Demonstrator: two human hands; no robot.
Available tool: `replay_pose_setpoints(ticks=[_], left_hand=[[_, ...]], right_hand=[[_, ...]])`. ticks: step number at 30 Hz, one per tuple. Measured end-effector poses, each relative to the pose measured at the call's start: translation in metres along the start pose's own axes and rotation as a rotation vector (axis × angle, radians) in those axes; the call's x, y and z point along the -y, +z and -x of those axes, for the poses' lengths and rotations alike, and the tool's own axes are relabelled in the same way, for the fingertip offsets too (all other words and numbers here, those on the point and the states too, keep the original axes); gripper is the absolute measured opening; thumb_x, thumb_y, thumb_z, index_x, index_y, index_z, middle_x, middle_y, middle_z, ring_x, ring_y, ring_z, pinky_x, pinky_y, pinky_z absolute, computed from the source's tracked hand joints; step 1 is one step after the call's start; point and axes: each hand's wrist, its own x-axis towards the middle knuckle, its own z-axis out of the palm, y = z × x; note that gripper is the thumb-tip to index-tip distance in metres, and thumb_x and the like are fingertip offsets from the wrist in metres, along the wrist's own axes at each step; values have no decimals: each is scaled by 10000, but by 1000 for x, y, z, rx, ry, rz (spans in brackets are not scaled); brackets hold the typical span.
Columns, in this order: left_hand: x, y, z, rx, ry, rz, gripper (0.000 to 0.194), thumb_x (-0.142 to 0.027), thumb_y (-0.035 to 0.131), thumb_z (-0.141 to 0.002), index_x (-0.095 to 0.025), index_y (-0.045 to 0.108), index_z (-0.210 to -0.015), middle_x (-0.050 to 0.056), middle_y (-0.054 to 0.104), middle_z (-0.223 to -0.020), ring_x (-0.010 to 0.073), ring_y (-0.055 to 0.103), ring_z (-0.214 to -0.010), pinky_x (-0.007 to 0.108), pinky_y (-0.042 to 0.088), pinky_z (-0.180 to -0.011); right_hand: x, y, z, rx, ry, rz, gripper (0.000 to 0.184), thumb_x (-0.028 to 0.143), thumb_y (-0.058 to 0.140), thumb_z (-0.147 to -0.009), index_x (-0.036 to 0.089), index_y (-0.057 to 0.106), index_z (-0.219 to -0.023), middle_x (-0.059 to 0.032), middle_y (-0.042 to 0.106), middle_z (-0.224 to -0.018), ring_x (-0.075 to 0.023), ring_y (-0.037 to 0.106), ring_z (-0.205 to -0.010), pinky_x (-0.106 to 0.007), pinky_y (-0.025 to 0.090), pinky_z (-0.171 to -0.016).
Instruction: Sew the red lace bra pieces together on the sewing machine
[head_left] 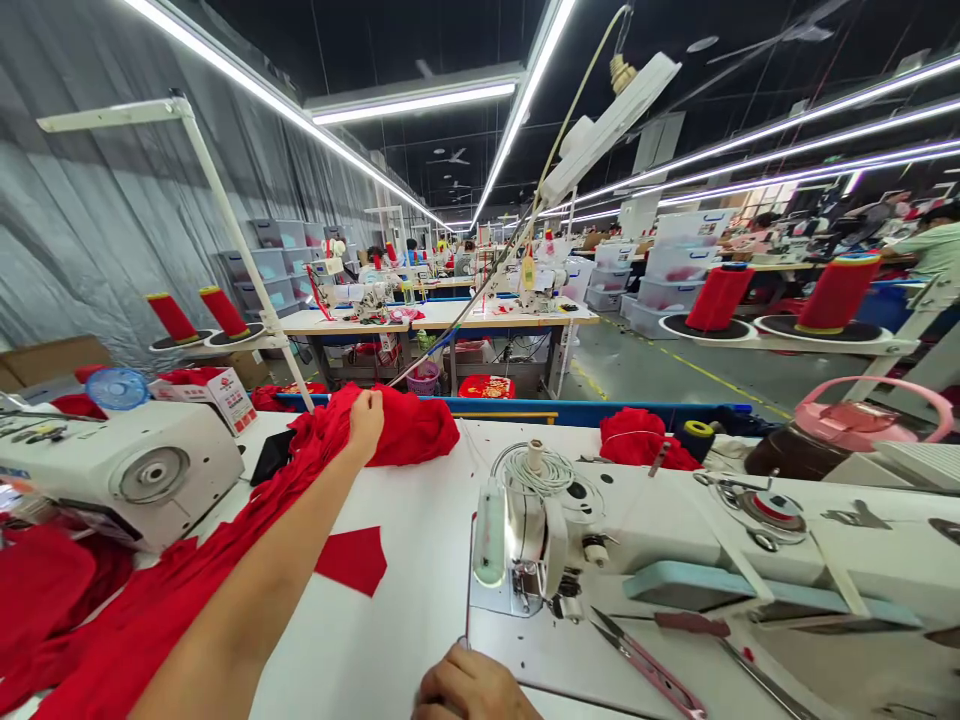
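Curling low over the smooth white tabletop (420,540), the right hand (474,686) has a grip whose contents I cannot tell; past it lies a flat, angular red piece (355,560); near the far edge, the left hand (366,425) has its grip closed on soft, crumpled red cloth (420,432), trailing toward the near left; beyond, grey floor (624,375), clear plastic bins (679,265), rippled grey curtain (90,200) and tube lights (420,103)
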Motion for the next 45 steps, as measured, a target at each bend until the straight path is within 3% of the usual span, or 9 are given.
replay_pose_setpoints(ticks=[3,6,10,13,20,29,33,38,45], left_hand=[[-20,-21,5,-6,92,-28,352,-378,595,-956,-164,580,-1235,98,605,-1242,232,621,-1067,455,536,-906],[-25,-22,55,189,246,-40,186,-330,573,-945,-175,635,-1027,61,651,-1068,208,617,-998,379,496,-887],[0,-13,146,547,340,-59,66,-249,636,-781,-220,595,-737,-10,626,-756,177,587,-714,276,417,-673],[21,-12,176,662,296,-54,24,-230,582,-764,-223,571,-744,-20,623,-738,172,554,-681,272,368,-637],[32,-20,153,770,132,150,290,-490,553,-808,-210,538,-733,-29,552,-679,159,520,-667,272,404,-649],[23,-42,108,585,-94,300,481,-666,631,-702,-202,527,-780,-42,526,-632,116,455,-526,222,317,-485],[18,-46,86,549,-69,282,454,-628,669,-685,-196,558,-771,-28,564,-656,125,498,-572,217,342,-507],[16,-45,82,595,20,138,332,-497,713,-652,-196,574,-640,-40,516,-570,130,464,-532,231,312,-493],[4,-55,64,304,192,-76,165,-346,586,-772,-231,531,-669,-27,512,-602,176,468,-626,272,324,-628]], right_hand=[[2,-5,-6,-11,-24,29,99,135,591,-909,205,577,-840,9,679,-849,-116,538,-676,-240,412,-556],[5,-9,-8,-30,-14,15,137,58,564,-805,191,580,-833,-3,674,-850,-128,515,-672,-247,399,-548],[11,-17,-8,83,42,-27,201,73,570,-703,185,588,-869,-33,676,-918,-146,510,-703,-268,425,-600],[13,-23,-9,132,70,-22,221,57,558,-718,188,593,-893,-37,676,-948,-149,512,-719,-272,429,-623],[15,-29,-12,182,83,-33,233,38,540,-757,189,605,-923,-51,678,-985,-153,522,-748,-268,442,-649],[15,-27,-11,149,77,-44,244,22,538,-747,179,622,-913,-48,681,-957,-153,505,-732,-262,446,-643],[17,-28,-12,144,85,-38,254,9,529,-744,186,622,-901,-45,681,-949,-151,505,-726,-261,438,-627],[17,-29,-12,160,94,-46,256,10,529,-755,189,621,-913,-47,681,-962,-149,518,-735,-259,443,-633],[16,-28,-10,183,96,-25,273,10,542,-735,194,616,-922,-39,680,-971,-151,523,-739,-266,444,-645]])
